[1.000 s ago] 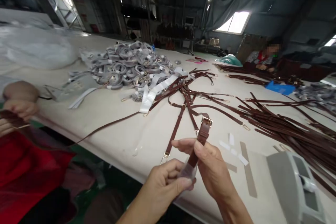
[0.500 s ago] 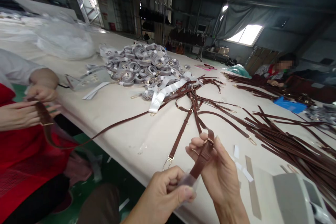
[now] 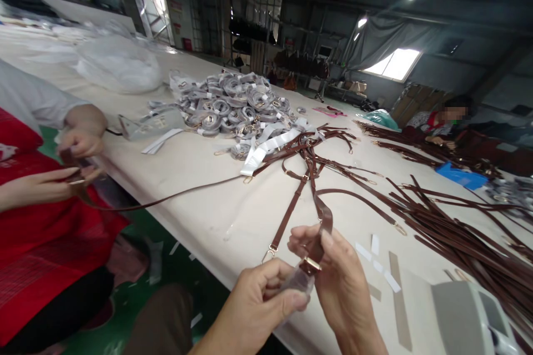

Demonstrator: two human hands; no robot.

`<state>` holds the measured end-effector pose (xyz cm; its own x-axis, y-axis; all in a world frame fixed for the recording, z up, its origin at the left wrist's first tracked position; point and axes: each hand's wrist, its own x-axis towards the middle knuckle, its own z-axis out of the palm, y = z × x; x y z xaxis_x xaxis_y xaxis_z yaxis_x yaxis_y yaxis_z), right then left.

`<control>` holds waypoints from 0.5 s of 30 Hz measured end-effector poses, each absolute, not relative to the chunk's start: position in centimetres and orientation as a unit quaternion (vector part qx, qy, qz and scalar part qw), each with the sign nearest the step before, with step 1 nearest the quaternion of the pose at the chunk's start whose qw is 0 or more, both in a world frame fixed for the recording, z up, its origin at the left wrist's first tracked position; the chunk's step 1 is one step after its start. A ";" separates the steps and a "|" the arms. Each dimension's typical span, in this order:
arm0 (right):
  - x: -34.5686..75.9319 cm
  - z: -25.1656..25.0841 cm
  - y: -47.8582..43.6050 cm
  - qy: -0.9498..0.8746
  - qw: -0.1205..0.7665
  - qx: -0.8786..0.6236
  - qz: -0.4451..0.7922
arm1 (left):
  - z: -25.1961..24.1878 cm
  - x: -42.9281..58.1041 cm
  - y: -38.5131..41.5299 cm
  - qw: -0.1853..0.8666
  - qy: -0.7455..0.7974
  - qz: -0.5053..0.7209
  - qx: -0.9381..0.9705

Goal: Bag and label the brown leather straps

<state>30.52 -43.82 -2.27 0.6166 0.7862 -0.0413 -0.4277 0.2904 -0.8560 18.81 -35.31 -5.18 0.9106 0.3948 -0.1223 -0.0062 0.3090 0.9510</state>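
My left hand [image 3: 266, 302] is closed on the near end of a brown leather strap [image 3: 327, 222], where clear plastic film [image 3: 300, 283] covers it. A gold buckle [image 3: 310, 265] on the strap sits just beyond my left fingertips. My right hand [image 3: 341, 274] holds the same strap past the buckle, thumb on top and fingers curled beneath. From there the strap runs back toward the tangle of brown straps [image 3: 308, 150] on the table. Another strap with a gold snap hook [image 3: 268, 254] lies just beyond my left hand.
At left, a co-worker in a red apron [image 3: 54, 233] holds another strap that stretches to the table [image 3: 200, 216]. Behind lies a pile of plastic-wrapped coiled straps [image 3: 233, 102]. More brown straps [image 3: 453, 233] and a grey-white device [image 3: 470, 316] are at right. A second person sits far right.
The buckle has come nearer my left hand, and plastic now reaches up to it. My right hand has shifted slightly down and left. The co-worker's hands have also moved a little.
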 end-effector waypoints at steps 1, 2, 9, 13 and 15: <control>30.7 -2.1 -43.7 -0.197 0.783 -0.452 0.379 | -5.2 18.7 -35.4 0.789 0.170 0.127 0.576; 30.8 -2.1 -43.7 -0.199 0.781 -0.465 0.366 | -5.2 18.7 -35.4 0.790 0.171 0.130 0.574; 29.5 -4.6 -44.0 -0.235 0.720 -0.559 0.336 | -5.2 18.9 -35.2 0.811 0.153 0.158 0.542; 29.5 -3.5 -43.8 -0.214 0.728 -0.508 0.407 | -5.6 18.8 -35.4 0.822 0.153 0.157 0.526; 30.0 -2.9 -43.7 -0.184 0.758 -0.469 0.414 | -5.8 18.6 -35.7 0.826 0.153 0.138 0.525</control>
